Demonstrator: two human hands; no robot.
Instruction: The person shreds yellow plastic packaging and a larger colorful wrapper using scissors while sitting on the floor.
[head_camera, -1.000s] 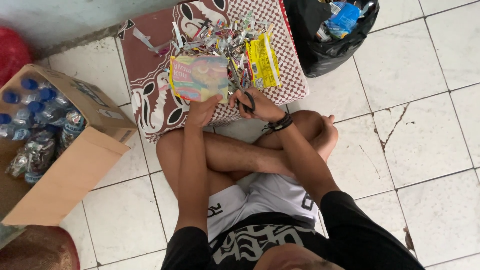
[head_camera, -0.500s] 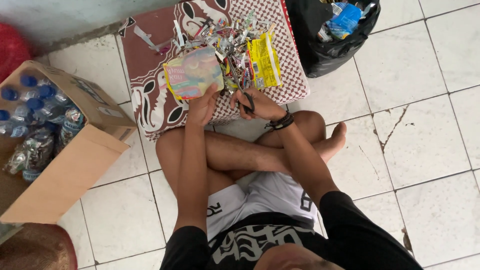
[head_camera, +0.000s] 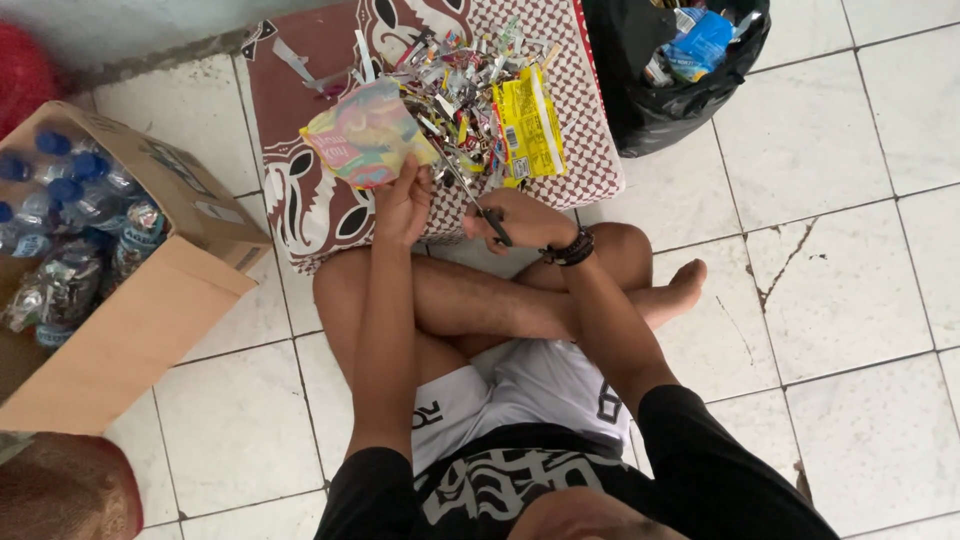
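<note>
The person sits cross-legged on a white tiled floor (head_camera: 860, 250), facing a patterned cushion (head_camera: 320, 190) in brown and red check. The left hand (head_camera: 402, 205) is closed on the lower edge of a colourful snack wrapper (head_camera: 368, 135), holding it up above the cushion. The right hand (head_camera: 520, 220), with a dark beaded bracelet (head_camera: 570, 248) at the wrist, grips the handles of a pair of scissors (head_camera: 478, 195); the blades point up and to the left, toward the wrapper's right edge. Whether the blades touch the wrapper cannot be told.

On the cushion, just beyond the hands, lies a heap of shiny cut strips (head_camera: 465, 80), and a yellow wrapper (head_camera: 530, 125) rests flat at the heap's right side. A black bin bag (head_camera: 660, 110) holding more wrappers stands at the cushion's right edge. Well to the left, an open cardboard box (head_camera: 130, 320) holds plastic bottles (head_camera: 60, 200) with blue caps.
</note>
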